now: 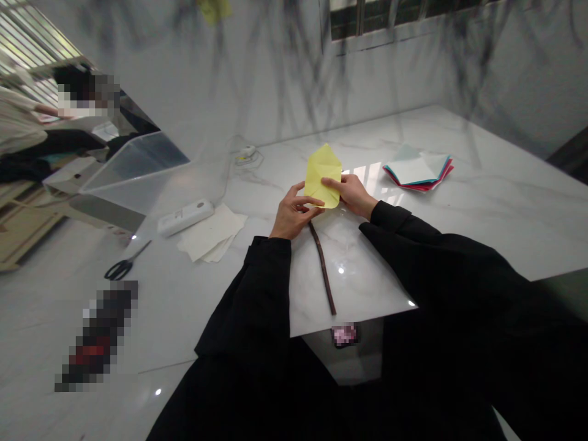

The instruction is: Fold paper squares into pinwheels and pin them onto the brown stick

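A yellow sheet of paper [316, 168], creased and with a pointed top, is raised a little above the table between both hands. My left hand [294, 211] pinches its lower left edge, fingers lying across the bottom. On the right side, my right hand [354, 193] grips the paper with the thumb pressed on its face. Beneath the hands a thin brown stick [323, 266] lies on the white marbled table [367, 266], its far end reaching up near my left hand.
Folded papers in white, blue and red [420, 171] lie at the right. To the left are white paper sheets [214, 236], a white oblong device [186, 217] and black scissors [125, 264]. A clear plastic panel [138, 165] stands further left, with a person [27, 122] beyond.
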A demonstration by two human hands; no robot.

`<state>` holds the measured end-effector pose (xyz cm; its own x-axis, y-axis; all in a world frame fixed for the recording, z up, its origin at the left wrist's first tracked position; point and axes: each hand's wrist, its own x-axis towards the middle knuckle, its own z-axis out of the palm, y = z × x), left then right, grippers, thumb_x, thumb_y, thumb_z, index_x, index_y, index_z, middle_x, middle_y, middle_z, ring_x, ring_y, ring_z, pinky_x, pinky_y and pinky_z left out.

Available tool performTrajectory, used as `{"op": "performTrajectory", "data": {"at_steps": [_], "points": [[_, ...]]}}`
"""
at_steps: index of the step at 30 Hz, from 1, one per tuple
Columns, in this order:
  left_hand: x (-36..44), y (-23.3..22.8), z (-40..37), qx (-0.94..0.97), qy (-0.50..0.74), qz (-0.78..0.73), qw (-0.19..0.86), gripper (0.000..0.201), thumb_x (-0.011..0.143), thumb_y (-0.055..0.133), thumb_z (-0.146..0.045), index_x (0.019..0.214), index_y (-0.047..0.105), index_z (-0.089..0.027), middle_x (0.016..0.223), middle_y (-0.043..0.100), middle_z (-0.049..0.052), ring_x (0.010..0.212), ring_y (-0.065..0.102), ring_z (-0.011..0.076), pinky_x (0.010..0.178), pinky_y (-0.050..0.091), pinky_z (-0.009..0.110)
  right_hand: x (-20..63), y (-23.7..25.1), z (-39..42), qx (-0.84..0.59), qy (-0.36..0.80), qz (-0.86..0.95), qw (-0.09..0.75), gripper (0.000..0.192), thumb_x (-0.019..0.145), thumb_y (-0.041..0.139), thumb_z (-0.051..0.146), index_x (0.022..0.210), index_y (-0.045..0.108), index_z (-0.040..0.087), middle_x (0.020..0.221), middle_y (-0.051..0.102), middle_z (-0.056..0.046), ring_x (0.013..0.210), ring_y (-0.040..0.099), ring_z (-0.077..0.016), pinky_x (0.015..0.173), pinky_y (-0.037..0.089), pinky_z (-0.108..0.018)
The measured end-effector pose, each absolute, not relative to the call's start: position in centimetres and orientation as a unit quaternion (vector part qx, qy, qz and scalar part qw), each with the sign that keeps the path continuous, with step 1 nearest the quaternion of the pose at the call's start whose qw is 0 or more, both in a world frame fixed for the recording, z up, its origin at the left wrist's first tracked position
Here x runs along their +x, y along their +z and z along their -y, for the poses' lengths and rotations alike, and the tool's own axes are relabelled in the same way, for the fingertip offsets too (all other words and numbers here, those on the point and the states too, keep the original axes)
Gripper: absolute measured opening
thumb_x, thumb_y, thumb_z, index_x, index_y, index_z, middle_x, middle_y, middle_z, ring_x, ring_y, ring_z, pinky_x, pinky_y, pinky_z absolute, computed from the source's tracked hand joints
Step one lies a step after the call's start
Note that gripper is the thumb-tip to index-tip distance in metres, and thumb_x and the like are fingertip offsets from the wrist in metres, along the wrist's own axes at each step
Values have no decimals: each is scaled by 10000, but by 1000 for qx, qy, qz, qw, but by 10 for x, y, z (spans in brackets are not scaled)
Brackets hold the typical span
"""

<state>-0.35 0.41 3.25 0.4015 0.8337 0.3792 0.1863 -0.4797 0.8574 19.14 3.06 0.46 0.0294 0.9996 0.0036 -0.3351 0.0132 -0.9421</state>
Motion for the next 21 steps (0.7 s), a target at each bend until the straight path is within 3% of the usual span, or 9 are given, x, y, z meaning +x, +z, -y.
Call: {"op": "performTrajectory", "data": {"at_steps": [7, 15, 18, 21], "points": [[-1, 28, -8, 762, 433, -336, 344, 334, 755, 871, -494, 874, 811, -188, 1467, 578, 124, 1072, 703, 235, 777, 647, 319, 192, 4, -31, -407, 573, 411, 581, 276, 802, 865, 344, 934, 767, 123, 958, 803, -112, 861, 763, -218, 808, 639, -332], [11, 23, -7, 691, 526, -358, 341, 350, 762, 854, -480, 899, 747, -176, 1321, 645, 115, 1116, 696, 270, 830, 637, 363, 188, 9, -22, -397, 570, 440, 569, 395, 751, 902, 458, 931, 767, 133, 949, 799, -94, 817, 745, -194, 741, 624, -291], [13, 25, -5, 671, 532, -358, 373, 497, 710, 893, -507, 1072, 729, -207, 1203, 701, 100, 1071, 711, 268, 818, 631, 350, 186, 14, -17, -392, 582, 432, 566, 389, 753, 906, 455, 907, 761, 128, 937, 801, -100, 811, 748, -195, 749, 629, -297], [13, 27, -4, 637, 544, -366, 405, 827, 632, 952, -524, 1343, 623, -261, 1161, 730, 102, 1016, 734, 277, 812, 622, 352, 184, 18, -13, -389, 593, 432, 557, 391, 754, 911, 453, 902, 758, 125, 926, 804, -110, 835, 757, -210, 784, 635, -315]]}}
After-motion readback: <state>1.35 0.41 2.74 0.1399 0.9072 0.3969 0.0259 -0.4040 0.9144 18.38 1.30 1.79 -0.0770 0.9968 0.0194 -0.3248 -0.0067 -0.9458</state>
